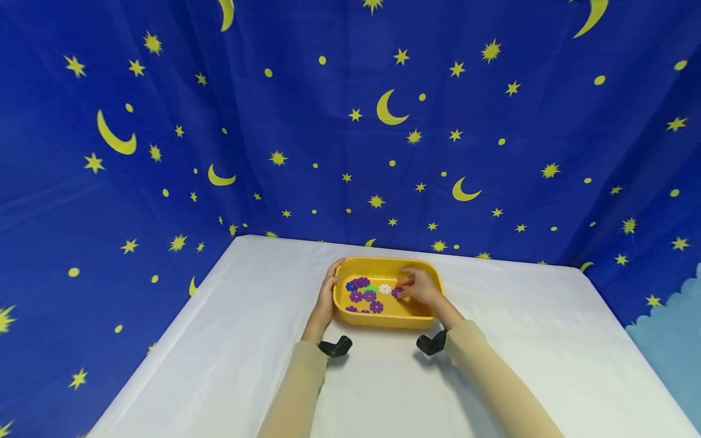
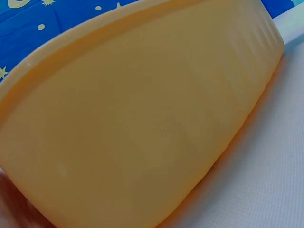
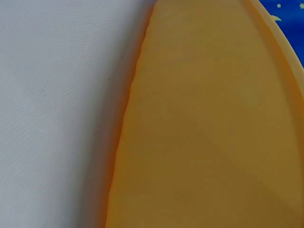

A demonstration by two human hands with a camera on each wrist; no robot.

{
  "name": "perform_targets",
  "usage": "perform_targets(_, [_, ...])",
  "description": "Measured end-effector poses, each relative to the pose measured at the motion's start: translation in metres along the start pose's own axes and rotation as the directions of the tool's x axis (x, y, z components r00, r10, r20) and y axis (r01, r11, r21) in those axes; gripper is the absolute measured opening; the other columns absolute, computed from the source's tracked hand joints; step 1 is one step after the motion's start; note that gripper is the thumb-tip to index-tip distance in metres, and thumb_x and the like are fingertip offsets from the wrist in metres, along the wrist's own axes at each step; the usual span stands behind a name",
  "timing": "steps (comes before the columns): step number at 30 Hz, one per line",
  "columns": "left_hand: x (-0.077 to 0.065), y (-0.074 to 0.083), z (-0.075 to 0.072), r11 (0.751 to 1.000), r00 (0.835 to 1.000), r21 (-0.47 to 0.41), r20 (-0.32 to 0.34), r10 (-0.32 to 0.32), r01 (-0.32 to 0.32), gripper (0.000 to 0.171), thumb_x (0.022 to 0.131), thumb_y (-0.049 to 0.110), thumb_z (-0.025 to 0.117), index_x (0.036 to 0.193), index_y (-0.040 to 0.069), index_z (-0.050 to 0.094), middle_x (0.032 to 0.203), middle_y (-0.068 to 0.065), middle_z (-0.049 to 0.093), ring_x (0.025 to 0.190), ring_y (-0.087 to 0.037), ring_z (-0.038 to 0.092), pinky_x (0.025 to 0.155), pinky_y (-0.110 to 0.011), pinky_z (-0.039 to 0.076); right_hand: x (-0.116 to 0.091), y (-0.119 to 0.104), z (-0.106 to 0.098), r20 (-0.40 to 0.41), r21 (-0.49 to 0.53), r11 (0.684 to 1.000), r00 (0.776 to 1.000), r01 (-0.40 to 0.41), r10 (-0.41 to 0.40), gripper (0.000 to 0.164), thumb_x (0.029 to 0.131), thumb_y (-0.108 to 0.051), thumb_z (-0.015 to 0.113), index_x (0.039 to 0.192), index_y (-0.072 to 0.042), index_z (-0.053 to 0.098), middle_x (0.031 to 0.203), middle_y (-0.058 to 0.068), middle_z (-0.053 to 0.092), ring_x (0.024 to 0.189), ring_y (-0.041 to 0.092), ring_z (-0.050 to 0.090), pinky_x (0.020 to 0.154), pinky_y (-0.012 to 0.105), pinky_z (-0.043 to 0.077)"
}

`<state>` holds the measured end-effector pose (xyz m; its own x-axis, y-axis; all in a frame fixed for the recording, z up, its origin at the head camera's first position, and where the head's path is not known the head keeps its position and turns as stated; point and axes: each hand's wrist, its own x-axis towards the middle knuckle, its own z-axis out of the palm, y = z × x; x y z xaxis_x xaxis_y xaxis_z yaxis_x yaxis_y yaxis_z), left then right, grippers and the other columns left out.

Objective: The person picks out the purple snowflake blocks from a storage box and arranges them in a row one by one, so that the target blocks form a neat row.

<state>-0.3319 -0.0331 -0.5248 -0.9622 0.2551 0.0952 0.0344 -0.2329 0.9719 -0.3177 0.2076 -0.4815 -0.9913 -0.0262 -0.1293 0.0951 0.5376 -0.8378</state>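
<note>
A yellow plastic basin (image 1: 394, 321) sits on the white table and holds several small notched, flower-shaped plastic discs. Purple discs (image 1: 369, 296) cluster in its left half with a blue disc (image 1: 351, 286) and a partly covered green disc (image 1: 370, 288); a white disc (image 1: 385, 289) lies nearer the middle. My left hand (image 1: 327, 295) grips the basin's left end at the rim. Inside the right half, my right hand (image 1: 420, 287) has curled fingers and thumb at a purple disc (image 1: 397, 293), pinching it. Both wrist views are filled by the basin's outer wall (image 2: 142, 114).
White cloth (image 1: 547, 340) covers the table around the basin. A blue curtain (image 1: 328, 121) with yellow moons and stars hangs behind and at the sides. Black wrist mounts (image 1: 336, 347) sit in front of the basin's near side.
</note>
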Motion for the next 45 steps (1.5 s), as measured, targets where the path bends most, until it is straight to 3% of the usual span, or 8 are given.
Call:
perform_targets(10, [-0.006,-0.001,-0.012,1.000,0.999,0.021,-0.033,-0.010,0.011,0.059,0.091,0.018,0.026,0.150,0.014,0.024,0.159,-0.006,0.020,0.146,-0.028,0.018,0.121,-0.050,0.009,0.005,-0.005,0.016,0.057,-0.076,0.996,0.997,0.047,-0.043,0.061,0.073,0.012,0.071,0.130,0.006,0.051,0.102,0.018,0.066,0.082,0.019,0.058,0.080,0.029,0.057])
perform_targets(17, [-0.008,-0.001,-0.012,0.997,0.998,0.068,-0.050,-0.029,0.032,0.059,0.091,0.022,0.028,0.149,0.022,0.027,0.159,-0.002,0.020,0.147,-0.026,0.016,0.121,-0.052,0.007,0.004,-0.005,0.019,0.070,-0.184,0.977,0.993,0.104,-0.092,0.058,0.073,0.010,0.071,0.128,0.004,0.054,0.097,0.015,0.064,0.083,0.020,0.058,0.083,0.033,0.057])
perform_targets(25, [-0.008,-0.002,-0.008,0.998,0.998,0.061,-0.052,-0.032,0.035,0.059,0.091,0.021,0.028,0.150,0.020,0.027,0.159,-0.003,0.021,0.146,-0.027,0.017,0.120,-0.052,0.009,-0.001,-0.004,0.015,0.096,-0.241,0.960,0.988,0.143,-0.124,0.055,0.074,0.007,0.073,0.126,0.003,0.056,0.095,0.014,0.062,0.083,0.020,0.055,0.083,0.034,0.055])
perform_targets(30, [-0.008,-0.001,-0.003,0.998,0.998,0.051,-0.054,-0.038,0.041,0.058,0.091,0.021,0.029,0.149,0.022,0.029,0.158,-0.002,0.022,0.146,-0.027,0.018,0.121,-0.051,0.010,-0.004,-0.004,0.012,0.086,-0.231,0.960,0.986,0.159,-0.142,0.049,0.077,0.007,0.070,0.124,0.002,0.057,0.099,0.016,0.063,0.085,0.022,0.056,0.083,0.036,0.056])
perform_targets(38, [-0.004,-0.002,0.002,0.999,0.999,0.046,-0.038,-0.023,0.025,0.058,0.091,0.020,0.029,0.149,0.017,0.027,0.158,-0.004,0.023,0.145,-0.028,0.022,0.121,-0.050,0.013,-0.007,-0.002,0.005,0.045,-0.040,0.995,0.995,0.094,-0.092,0.043,0.083,0.011,0.060,0.125,0.005,0.055,0.098,0.020,0.063,0.077,0.019,0.061,0.070,0.028,0.057])
perform_targets(45, [-0.002,-0.002,0.002,0.998,1.000,0.057,-0.028,-0.010,0.011,0.057,0.092,0.022,0.029,0.149,0.016,0.028,0.157,-0.004,0.025,0.145,-0.028,0.022,0.121,-0.051,0.012,-0.008,-0.002,0.002,0.010,0.007,0.990,0.990,0.143,-0.143,0.041,0.083,0.010,0.059,0.124,0.011,0.053,0.099,0.026,0.064,0.078,0.021,0.064,0.070,0.030,0.058])
